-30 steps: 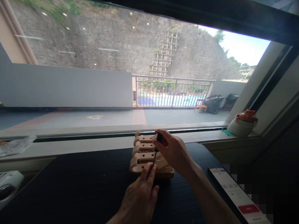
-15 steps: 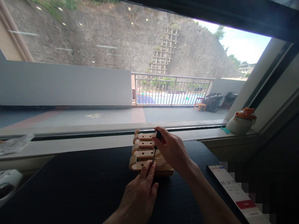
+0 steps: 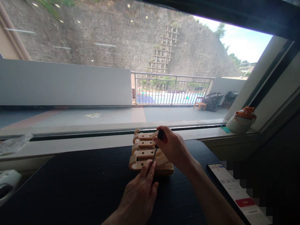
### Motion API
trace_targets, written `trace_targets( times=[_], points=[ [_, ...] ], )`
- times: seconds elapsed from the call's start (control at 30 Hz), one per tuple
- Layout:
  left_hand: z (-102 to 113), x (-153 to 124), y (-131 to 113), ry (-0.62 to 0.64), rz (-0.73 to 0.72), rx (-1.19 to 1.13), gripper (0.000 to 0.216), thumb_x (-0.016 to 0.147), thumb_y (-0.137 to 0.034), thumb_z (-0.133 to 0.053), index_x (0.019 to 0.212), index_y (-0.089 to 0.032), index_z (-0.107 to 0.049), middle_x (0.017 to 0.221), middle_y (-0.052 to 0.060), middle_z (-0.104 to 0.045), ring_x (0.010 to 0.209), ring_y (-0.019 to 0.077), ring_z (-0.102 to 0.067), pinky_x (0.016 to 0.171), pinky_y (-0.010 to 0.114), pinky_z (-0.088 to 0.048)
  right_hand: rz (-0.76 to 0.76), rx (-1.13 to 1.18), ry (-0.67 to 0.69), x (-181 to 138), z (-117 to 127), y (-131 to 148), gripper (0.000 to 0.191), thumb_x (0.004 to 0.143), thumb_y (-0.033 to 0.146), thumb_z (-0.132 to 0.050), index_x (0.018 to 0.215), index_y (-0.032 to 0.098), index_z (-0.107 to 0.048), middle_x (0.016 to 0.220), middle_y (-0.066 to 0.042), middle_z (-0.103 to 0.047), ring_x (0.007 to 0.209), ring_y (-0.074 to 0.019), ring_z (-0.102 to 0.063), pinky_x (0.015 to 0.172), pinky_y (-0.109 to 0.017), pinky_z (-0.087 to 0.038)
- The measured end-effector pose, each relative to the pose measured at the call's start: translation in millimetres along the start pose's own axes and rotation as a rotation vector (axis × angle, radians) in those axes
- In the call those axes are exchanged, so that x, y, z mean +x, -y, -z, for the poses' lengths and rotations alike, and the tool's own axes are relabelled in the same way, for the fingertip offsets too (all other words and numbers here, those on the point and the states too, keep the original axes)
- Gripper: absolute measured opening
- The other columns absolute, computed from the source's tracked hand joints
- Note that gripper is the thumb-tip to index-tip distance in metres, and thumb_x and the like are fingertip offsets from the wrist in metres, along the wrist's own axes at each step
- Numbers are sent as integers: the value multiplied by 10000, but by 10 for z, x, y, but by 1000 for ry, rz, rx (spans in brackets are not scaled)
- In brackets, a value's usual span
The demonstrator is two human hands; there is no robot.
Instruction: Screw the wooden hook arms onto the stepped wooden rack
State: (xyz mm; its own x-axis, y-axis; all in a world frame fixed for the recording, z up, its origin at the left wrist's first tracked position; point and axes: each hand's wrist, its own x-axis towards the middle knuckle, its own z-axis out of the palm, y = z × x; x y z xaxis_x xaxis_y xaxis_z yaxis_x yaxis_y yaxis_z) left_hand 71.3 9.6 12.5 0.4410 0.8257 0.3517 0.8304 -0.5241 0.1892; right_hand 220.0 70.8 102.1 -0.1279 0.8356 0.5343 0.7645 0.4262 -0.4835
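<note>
My right hand (image 3: 174, 147) is closed around the dark handle of a screwdriver (image 3: 155, 152), whose metal shaft slants down towards me. My left hand (image 3: 140, 192) reaches in from below; its index and middle fingertips close in on both sides of the shaft's lower end, while the thumb stands apart. Under both hands sits a wooden piece (image 3: 142, 153) made of several pale, hook-ended strips in a row, with dark drilled holes, on a thicker wooden base. The screwdriver's tip is hidden by my left fingers, and whether a screw sits there I cannot tell.
The wooden piece stands on a black table (image 3: 82, 178) near its far edge. A phone (image 3: 232, 187) showing a timer lies at right. On the windowsill are a white jar with an orange top (image 3: 241, 120) and a clear plastic bag (image 3: 15, 143). A white device (image 3: 9, 186) is at left.
The whole view has shifted slightly. Both hands keep their places on the screwdriver, and the wooden piece stays put; my right hand's grip looks only slightly altered.
</note>
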Motion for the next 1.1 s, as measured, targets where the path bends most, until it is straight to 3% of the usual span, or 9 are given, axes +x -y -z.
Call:
trace_targets(
  times=[0.1,0.3,0.6,0.87,1.1],
  points=[
    [-16,2,3,-14,-4,1,483,887,-282,-319,1354,-161,-289,1404,114,-341,1223,193,-419,960,307,-418,-9,-28,-12,-7,22,5,306,791,386,-501,1050,224,-520,719,-5,-620,626,-138,-544,594,-265,-399],
    [-36,-13,9,-26,-4,-2,475,887,-287,-326,1345,-163,-308,1403,102,-348,1237,191,-399,973,306,-405,125,42,92,-75,99,173,258,834,297,-445,1078,240,-504,820,-8,-641,698,-128,-565,618,-247,-395],
    [-7,-6,-15,12,12,3,483,890,-278,-309,1357,-157,-283,1415,111,-321,1244,197,-389,969,312,-413,-33,-62,20,-10,70,22,234,796,411,-480,917,214,-522,671,5,-596,600,-130,-521,568,-248,-359],
    [2,-4,-2,29,-1,25,482,893,-280,-298,1352,-133,-292,1408,137,-325,1257,204,-367,979,323,-401,106,2,137,-70,157,140,273,855,343,-400,1102,261,-482,770,6,-632,679,-128,-556,600,-240,-363],
    [5,4,-18,23,-7,37,484,893,-287,-302,1349,-125,-297,1401,136,-339,1250,201,-376,978,317,-400,60,-71,41,-43,90,99,233,825,390,-455,977,233,-532,679,20,-603,593,-120,-505,563,-242,-335]
  ],
)
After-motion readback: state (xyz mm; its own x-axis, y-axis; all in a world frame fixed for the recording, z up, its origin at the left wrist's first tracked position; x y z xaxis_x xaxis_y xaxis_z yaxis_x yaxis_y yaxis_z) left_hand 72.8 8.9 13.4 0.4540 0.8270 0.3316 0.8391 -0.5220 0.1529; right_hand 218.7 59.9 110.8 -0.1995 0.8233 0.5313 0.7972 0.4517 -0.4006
